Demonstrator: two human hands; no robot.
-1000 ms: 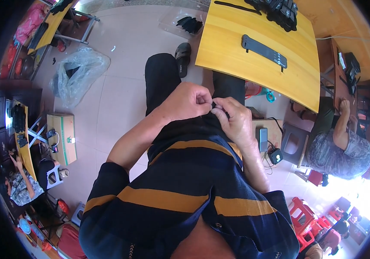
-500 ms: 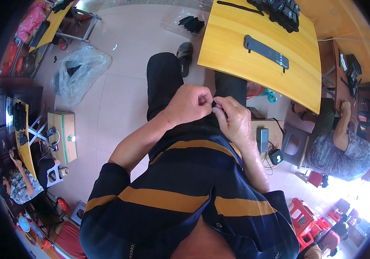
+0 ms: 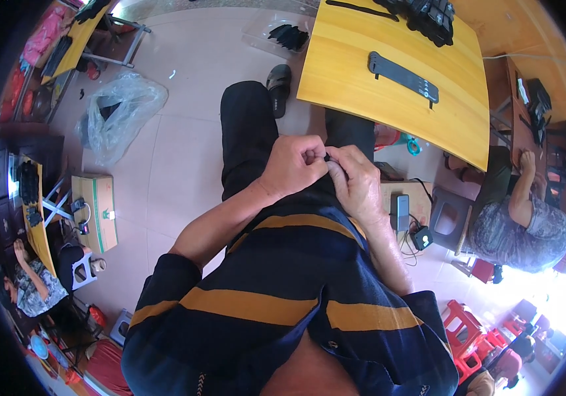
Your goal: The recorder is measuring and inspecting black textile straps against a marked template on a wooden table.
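My left hand [image 3: 296,162] and my right hand [image 3: 357,183] meet above my lap, fingertips almost touching. Both are closed in a pinch on a small black piece [image 3: 327,158], mostly covered by the fingers, so its kind cannot be made out. Beyond them, on the yellow wooden table [image 3: 335,86], lies a long dark grey strip-shaped part [image 3: 403,77] with rounded ends, holes and small black tabs. A pile of black parts [image 3: 429,24] and a thin black strap [image 3: 362,9] rest at the table's far side.
A clear plastic bin [image 3: 251,41] with black pieces stands left of the table. On the floor lie a clear plastic bag [image 3: 128,122] and a cardboard box [image 3: 101,211]. A power bank [image 3: 399,211] sits at my right. Other people work at both sides.
The view has shifted slightly, so the table sits a little further left. My hands keep the same pinch on the small black piece, barely moving.
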